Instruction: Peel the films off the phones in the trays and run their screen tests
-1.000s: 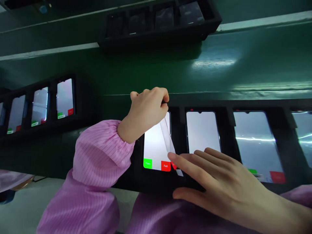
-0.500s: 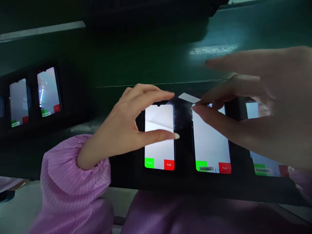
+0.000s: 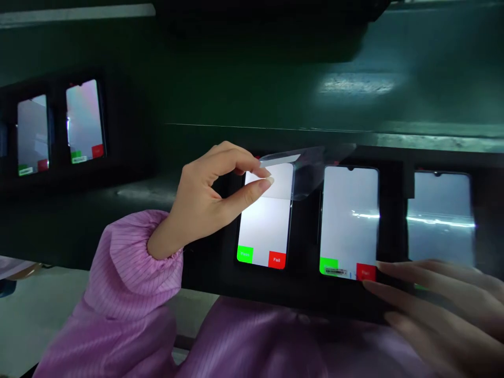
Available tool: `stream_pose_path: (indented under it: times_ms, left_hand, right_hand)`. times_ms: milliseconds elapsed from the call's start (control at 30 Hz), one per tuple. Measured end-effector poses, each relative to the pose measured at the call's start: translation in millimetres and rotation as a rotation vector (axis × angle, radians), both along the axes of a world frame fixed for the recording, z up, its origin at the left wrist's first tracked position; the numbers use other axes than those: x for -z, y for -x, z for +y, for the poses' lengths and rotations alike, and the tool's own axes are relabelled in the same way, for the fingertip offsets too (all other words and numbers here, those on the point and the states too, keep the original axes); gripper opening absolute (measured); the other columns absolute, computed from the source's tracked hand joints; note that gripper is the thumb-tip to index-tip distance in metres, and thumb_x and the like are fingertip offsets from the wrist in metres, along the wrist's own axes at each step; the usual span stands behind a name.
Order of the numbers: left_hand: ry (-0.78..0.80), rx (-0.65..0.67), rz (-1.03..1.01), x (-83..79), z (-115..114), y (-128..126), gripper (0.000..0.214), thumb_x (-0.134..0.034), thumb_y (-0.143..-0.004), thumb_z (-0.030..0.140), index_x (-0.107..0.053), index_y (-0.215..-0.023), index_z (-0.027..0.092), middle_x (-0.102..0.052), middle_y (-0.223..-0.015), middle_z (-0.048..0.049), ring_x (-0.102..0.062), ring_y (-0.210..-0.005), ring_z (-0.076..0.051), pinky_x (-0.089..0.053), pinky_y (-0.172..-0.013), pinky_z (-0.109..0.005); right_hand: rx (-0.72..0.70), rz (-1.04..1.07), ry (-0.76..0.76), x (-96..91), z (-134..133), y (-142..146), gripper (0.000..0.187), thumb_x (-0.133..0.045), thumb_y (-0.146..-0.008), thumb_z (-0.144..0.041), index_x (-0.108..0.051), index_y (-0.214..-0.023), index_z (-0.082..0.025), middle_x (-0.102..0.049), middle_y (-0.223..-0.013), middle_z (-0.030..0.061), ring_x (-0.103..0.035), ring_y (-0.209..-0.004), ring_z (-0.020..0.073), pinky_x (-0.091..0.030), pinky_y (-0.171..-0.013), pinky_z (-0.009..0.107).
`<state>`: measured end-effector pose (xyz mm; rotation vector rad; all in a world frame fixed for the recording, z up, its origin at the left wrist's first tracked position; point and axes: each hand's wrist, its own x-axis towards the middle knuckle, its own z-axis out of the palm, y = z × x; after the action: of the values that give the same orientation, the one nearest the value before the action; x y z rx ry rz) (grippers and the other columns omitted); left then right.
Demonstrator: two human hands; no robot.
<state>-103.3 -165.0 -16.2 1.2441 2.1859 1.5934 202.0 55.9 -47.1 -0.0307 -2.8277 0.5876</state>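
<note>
1. Currently, I have the left hand [image 3: 202,194] in a pinch: its thumb and index fingertips close on the left edge of a clear film [image 3: 311,176].
2. Beneath that film lies the bright-screened smartphone [image 3: 263,226], screen up in a black tray [image 3: 305,241]; along its bottom I read a green "Pass" box and a red "Fail" box.
3. Over the bright-screened smartphone's upper part, the film spreads past its right side; I cannot tell whether it touches the glass.
4. Motion-blurred, the right hand [image 3: 449,310] is well to the right of the bright-screened smartphone, fingers loosely spread, and I see nothing in its grasp.
5. Between them sits a second smartphone [image 3: 348,215]; I cannot tell whether the right hand's fingertips touch its lower right corner.
6. Well left of the bright-screened smartphone, I see two more smartphones [image 3: 84,121].
</note>
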Motion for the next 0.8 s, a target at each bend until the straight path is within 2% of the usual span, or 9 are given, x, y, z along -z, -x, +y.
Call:
stream_pose_path:
  times_ms: [67, 133, 233, 333, 467, 567, 667, 733, 800]
  left_hand:
    - [-0.021, -0.005, 0.005, 1.3, 0, -3, 0.007, -0.079, -0.090, 0.019, -0.075, -0.088, 0.025, -0.074, -0.090, 0.0002, -0.069, -0.086, -0.018, -0.060, -0.078, -0.038]
    - [-0.037, -0.005, 0.010, 2.6, -1, -6, 0.007, -0.078, -0.090, 0.019, -0.075, -0.089, 0.026, -0.074, -0.089, 0.0005, -0.069, -0.086, -0.018, -0.060, -0.078, -0.037]
    - [-0.040, -0.006, 0.028, 4.6, -2, -8, 0.007, -0.078, -0.091, 0.020, -0.074, -0.091, 0.025, -0.074, -0.090, 0.0007, -0.069, -0.086, -0.017, -0.059, -0.078, -0.037]
    - [-0.046, -0.019, 0.041, 6.4, -5, -12, 0.006, -0.078, -0.091, 0.020, -0.074, -0.091, 0.024, -0.074, -0.090, 0.0007, -0.069, -0.085, -0.016, -0.059, -0.078, -0.036]
    - [-0.055, -0.033, 0.051, 8.5, -7, -17, 0.006, -0.078, -0.091, 0.019, -0.074, -0.092, 0.023, -0.074, -0.090, 0.0005, -0.069, -0.085, -0.015, -0.058, -0.078, -0.033]
    - [-0.052, -0.025, 0.051, 10.5, -8, -17, 0.006, -0.078, -0.091, 0.019, -0.074, -0.093, 0.023, -0.074, -0.090, 0.0004, -0.068, -0.084, -0.015, -0.057, -0.076, -0.032]
    - [-0.020, 0.018, 0.072, 12.1, -17, -18, 0.006, -0.079, -0.092, 0.024, -0.073, -0.095, 0.023, -0.075, -0.092, -0.0006, -0.070, -0.085, -0.016, -0.057, -0.073, -0.031]
    - [0.029, 0.093, 0.134, 12.7, -32, -23, 0.015, -0.080, -0.092, 0.033, -0.073, -0.102, 0.024, -0.078, -0.096, -0.0018, -0.073, -0.088, -0.018, -0.059, -0.082, -0.035]
    - [0.118, 0.161, 0.221, 13.0, -52, -33, 0.031, -0.078, -0.093, 0.047, -0.071, -0.114, 0.025, -0.080, -0.103, -0.0038, -0.076, -0.095, -0.022, -0.058, -0.101, -0.045]
  right_hand:
    - [-0.034, 0.074, 0.000, -1.6, -13, 5, 0.058, -0.055, -0.104, -0.029, -0.049, -0.158, -0.049, -0.069, -0.130, -0.0001, -0.069, -0.106, 0.0346, -0.056, -0.085, 0.053]
    - [-0.126, 0.113, -0.029, -5.4, -24, 16, 0.053, -0.060, -0.103, -0.023, -0.058, -0.154, -0.037, -0.068, -0.129, 0.0066, -0.067, -0.107, 0.0334, -0.055, -0.089, 0.052]
    - [-0.225, 0.114, -0.077, -10.7, -37, 37, 0.028, -0.063, -0.105, -0.029, -0.071, -0.131, -0.026, -0.065, -0.132, 0.0129, -0.061, -0.112, 0.0316, -0.051, -0.096, 0.051]
    - [-0.252, 0.087, -0.089, -12.5, -46, 53, 0.030, -0.057, -0.108, -0.042, -0.070, -0.131, -0.026, -0.062, -0.141, 0.0116, -0.058, -0.119, 0.0303, -0.048, -0.101, 0.051]
    - [-0.261, 0.087, -0.093, -11.3, -56, 66, 0.036, -0.052, -0.110, -0.049, -0.069, -0.134, -0.029, -0.062, -0.146, 0.0092, -0.056, -0.124, 0.0290, -0.045, -0.106, 0.051]
    - [-0.250, 0.095, -0.102, -11.4, -61, 70, 0.036, -0.048, -0.111, -0.050, -0.073, -0.125, -0.027, -0.062, -0.148, 0.0082, -0.056, -0.124, 0.0286, -0.044, -0.105, 0.051]
    - [-0.231, 0.108, -0.064, -14.7, -56, 65, 0.034, -0.049, -0.111, -0.047, -0.074, -0.108, -0.024, -0.062, -0.147, 0.0098, -0.057, -0.121, 0.0300, -0.045, -0.103, 0.052]
    - [-0.209, 0.138, -0.007, -16.9, -45, 54, 0.026, -0.053, -0.110, -0.039, -0.071, -0.100, -0.022, -0.063, -0.143, 0.0112, -0.059, -0.118, 0.0300, -0.047, -0.098, 0.050]
    - [-0.180, 0.176, 0.026, -17.0, -32, 40, 0.018, -0.056, -0.108, -0.030, -0.068, -0.098, -0.021, -0.064, -0.136, 0.0121, -0.061, -0.114, 0.0294, -0.049, -0.093, 0.047]
